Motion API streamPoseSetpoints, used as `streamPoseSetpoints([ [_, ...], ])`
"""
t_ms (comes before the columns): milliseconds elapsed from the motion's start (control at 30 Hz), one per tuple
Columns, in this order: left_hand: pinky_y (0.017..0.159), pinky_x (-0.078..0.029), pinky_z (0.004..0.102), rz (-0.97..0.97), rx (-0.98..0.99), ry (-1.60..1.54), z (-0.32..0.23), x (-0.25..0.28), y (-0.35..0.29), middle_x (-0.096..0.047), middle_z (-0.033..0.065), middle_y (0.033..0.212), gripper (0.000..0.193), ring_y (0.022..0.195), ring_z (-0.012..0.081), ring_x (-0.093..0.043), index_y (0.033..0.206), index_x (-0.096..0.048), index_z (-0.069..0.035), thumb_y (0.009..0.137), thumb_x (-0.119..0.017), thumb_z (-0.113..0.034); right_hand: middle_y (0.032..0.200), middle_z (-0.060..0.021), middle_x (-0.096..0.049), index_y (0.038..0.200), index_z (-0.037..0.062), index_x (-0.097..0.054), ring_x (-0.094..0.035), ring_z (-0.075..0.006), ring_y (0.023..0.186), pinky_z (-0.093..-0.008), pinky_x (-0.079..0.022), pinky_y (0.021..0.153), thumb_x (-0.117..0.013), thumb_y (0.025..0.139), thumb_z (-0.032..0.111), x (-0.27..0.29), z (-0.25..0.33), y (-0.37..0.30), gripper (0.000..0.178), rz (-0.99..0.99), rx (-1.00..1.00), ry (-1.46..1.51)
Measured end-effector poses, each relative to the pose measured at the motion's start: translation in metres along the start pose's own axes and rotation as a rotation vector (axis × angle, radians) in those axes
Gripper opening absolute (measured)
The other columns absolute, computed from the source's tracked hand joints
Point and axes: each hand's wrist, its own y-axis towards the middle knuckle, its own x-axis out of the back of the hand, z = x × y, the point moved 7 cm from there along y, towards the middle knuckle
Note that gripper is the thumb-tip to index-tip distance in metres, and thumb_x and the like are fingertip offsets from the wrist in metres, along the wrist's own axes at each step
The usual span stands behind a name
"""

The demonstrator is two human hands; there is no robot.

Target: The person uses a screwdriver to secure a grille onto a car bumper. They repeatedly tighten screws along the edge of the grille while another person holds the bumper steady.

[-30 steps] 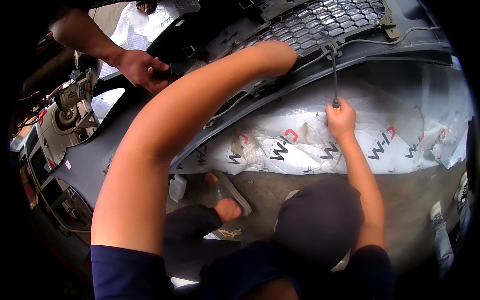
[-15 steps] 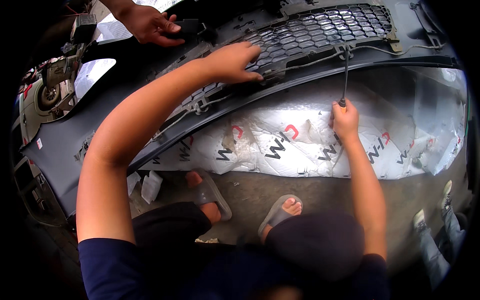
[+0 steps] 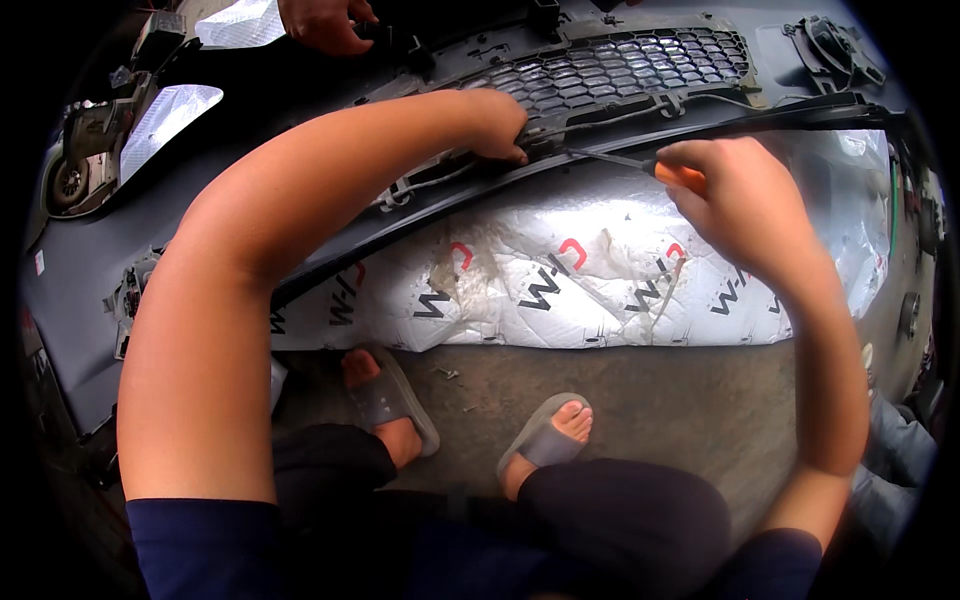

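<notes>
A dark grey car bumper [image 3: 80,290] lies in front of me with its inner side up, a black honeycomb grille [image 3: 640,65] set in it. A thin wiring harness [image 3: 605,124] runs along the near side of the grille. My left hand [image 3: 497,122] is at the bumper's near rim with curled fingers and the thumb pointing down; what it grips is hidden. My right hand [image 3: 745,185] is closed round the orange handle of a screwdriver [image 3: 625,160]. The shaft points left, its tip by the rim just right of my left hand.
Another person's hand [image 3: 330,22] is over the bumper's far side. White printed wrapping [image 3: 590,300] hangs below the near rim. My sandalled feet [image 3: 548,430] stand on the floor. At the right edge, a person's grey trouser leg [image 3: 895,440] shows.
My right hand has swung the screwdriver from upright at the harness to nearly level, pointing left. My left hand stays near the same spot, fingers more curled. The other person's hand has drawn back.
</notes>
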Motion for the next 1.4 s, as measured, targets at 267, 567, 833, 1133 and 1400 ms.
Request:
streamPoseSetpoints([
  [267,0.093,-0.053,0.0463,0.0,0.021,-0.013,0.0,0.001,0.004,-0.07,0.0212,0.109,0.063,0.107,0.0391,-0.066,0.115,-0.067,0.001,0.084,-0.071,-0.054,0.085,-0.0183,-0.072,0.089,0.0018,-0.072,-0.071,-0.0359,0.08,-0.0447,-0.058,0.07,-0.059,0.08,0.006,-0.055,0.026,0.036,0.017,0.261,-0.006,-0.162],
  [567,0.092,-0.054,0.0448,-0.014,0.145,-0.024,-0.002,0.006,-0.007,-0.07,0.0147,0.119,0.058,0.114,0.0334,-0.065,0.119,-0.07,-0.006,0.085,-0.071,-0.053,0.068,-0.0094,-0.06,0.124,0.016,-0.067,-0.061,-0.0305,0.053,-0.0426,-0.049,0.051,-0.067,0.088,0.018,-0.104,0.004,-0.034,0.035,-0.124,0.01,-0.14],
  [833,0.089,-0.054,0.0456,-0.088,0.1,-0.017,-0.003,0.001,-0.005,-0.07,0.0203,0.109,0.059,0.106,0.0377,-0.066,0.117,-0.066,-0.003,0.084,-0.071,-0.052,0.07,-0.0124,-0.065,0.106,0.0093,-0.069,-0.067,-0.0317,0.065,-0.0438,-0.052,0.057,-0.062,0.087,0.014,-0.069,0.008,-0.023,0.021,-0.054,0.002,-0.087],
  [1133,0.089,-0.054,0.0456,-0.166,0.127,0.028,-0.001,-0.001,-0.008,-0.069,0.0197,0.108,0.059,0.105,0.0374,-0.067,0.121,-0.065,-0.005,0.086,-0.068,-0.053,0.072,-0.0139,-0.067,0.096,0.007,-0.067,-0.068,-0.034,0.072,-0.0466,-0.053,0.062,-0.064,0.085,0.013,-0.062,-0.008,-0.021,0.014,-0.056,0.124,-0.021],
  [1400,0.086,-0.055,0.0455,-0.169,0.218,-0.021,0.0,-0.003,-0.013,-0.071,0.0139,0.105,0.054,0.104,0.0331,-0.067,0.115,-0.069,-0.011,0.081,-0.072,-0.054,0.073,-0.0142,-0.065,0.104,0.0084,-0.065,-0.066,-0.0346,0.072,-0.0461,-0.052,0.062,-0.065,0.086,0.013,-0.067,-0.024,-0.025,0.018,-0.051,0.18,0.023],
])
